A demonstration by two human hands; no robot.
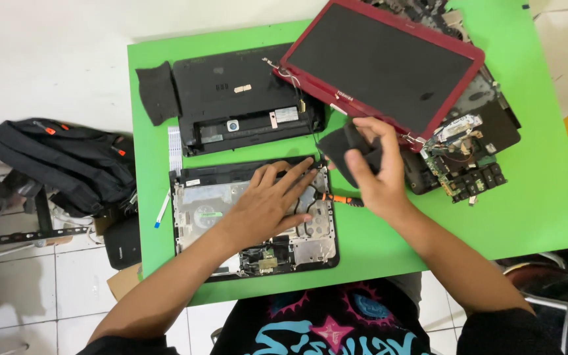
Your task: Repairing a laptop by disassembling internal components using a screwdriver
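**A:** Start at the fingers. What is the left hand (267, 204) doing?

**B:** It lies flat, fingers spread and straight, palm down on the opened laptop base (252, 215). It grips nothing; it only presses on the bare metal frame. Everything under the palm is covered, so I cannot tell which part of the board it rests on.

**A:** And the right hand (375, 172)?

**B:** Its fingers are curled closed around a piece of black cloth (338, 146), pinched between thumb and fingertips just above the base's far right corner. Part of the cloth is hidden behind the fingers. Under the wrist lies an orange-handled screwdriver (340, 198); only a short stretch of handle shows, and its tip is covered.

**A:** Further out?

**B:** Behind the base sits a black bottom cover (244, 98) with another dark cloth (157, 92) at its left end. A white ribbon cable (175, 148) lies between cover and base, and a thinner blue-tipped one (162, 208) sits left of the base. To the right, a red-framed laptop screen (382, 66) lies tilted across a second stripped chassis (474, 141), hiding most of it; the screen's top corner is cut off by the frame edge. The exposed circuit parts there are too small to identify.

**A:** And around them?

**B:** All of it rests on a green table (534, 197). On the floor to the left is a black backpack (60, 161), partly out of view.
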